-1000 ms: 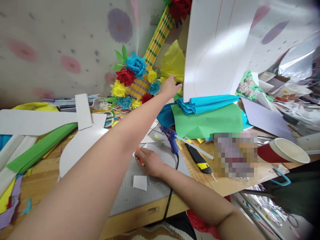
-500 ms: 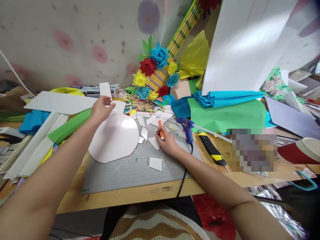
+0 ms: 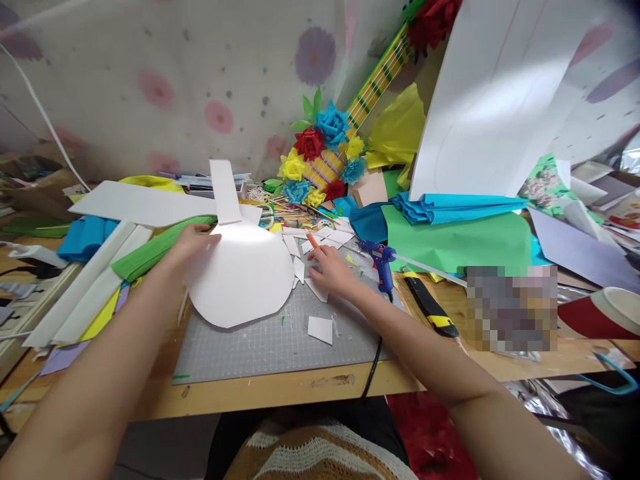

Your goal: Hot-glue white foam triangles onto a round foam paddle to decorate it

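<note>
A white rounded board cutout (image 3: 243, 280) lies over the grey cutting mat (image 3: 240, 360), its lower edge flattened at the right. My left hand (image 3: 196, 245) grips its upper left edge, one finger on top and the others partly hidden. A narrow white board strip (image 3: 225, 193) stretches away from the cutout's top edge. In my right hand (image 3: 333, 270) is an orange marker (image 3: 313, 241), mostly covered by the fingers. White board scraps (image 3: 320, 329) lie around that hand.
A blue glue gun (image 3: 381, 263) and a black-yellow utility knife (image 3: 430, 303) lie to the right. A paper cup (image 3: 603, 313) is at far right. A flower-trimmed yellow guitar shape (image 3: 327, 167) and a large white board (image 3: 480, 100) lean at the back. Green crepe paper (image 3: 160, 248) lies left.
My left hand has left the narrow strip and come down to the cutout's left edge. My right hand keeps the orange marker, now lower in its fingers. The view has shifted slightly.
</note>
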`<act>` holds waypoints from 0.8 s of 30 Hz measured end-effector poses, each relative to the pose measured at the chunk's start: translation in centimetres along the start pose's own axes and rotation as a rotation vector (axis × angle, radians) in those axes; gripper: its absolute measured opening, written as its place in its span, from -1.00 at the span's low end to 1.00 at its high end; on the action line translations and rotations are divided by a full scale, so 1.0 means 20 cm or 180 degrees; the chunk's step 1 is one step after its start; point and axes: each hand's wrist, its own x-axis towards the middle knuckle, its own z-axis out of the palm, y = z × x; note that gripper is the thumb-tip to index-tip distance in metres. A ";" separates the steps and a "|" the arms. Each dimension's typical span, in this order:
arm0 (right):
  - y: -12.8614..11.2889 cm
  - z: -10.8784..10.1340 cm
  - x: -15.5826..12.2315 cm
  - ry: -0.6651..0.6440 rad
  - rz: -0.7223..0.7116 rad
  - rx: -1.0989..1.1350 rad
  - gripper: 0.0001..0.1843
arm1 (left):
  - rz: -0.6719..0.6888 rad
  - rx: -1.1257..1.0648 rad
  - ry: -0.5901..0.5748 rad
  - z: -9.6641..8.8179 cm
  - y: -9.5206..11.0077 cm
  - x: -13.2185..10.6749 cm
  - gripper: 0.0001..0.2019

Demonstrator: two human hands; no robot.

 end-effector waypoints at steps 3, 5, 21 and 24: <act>0.04 -0.02 0.08 0.0093 0.0020 -0.0012 -0.71 | 0.0063 -0.0566 0.0272 -0.08 0.02 -0.05 -0.61; 0.06 -0.04 0.14 0.0142 0.0168 0.0018 -0.64 | 0.0003 -0.1016 0.0478 -0.12 0.03 -0.11 -0.69; 0.02 0.01 0.69 0.0216 0.0976 -0.0418 -0.46 | -0.0934 -0.1244 -0.1062 0.10 -0.12 -0.60 -0.91; 0.02 0.04 0.75 0.0071 0.0908 -0.0566 -0.46 | -0.1022 -0.0337 -0.1809 0.02 -0.10 -0.58 -0.82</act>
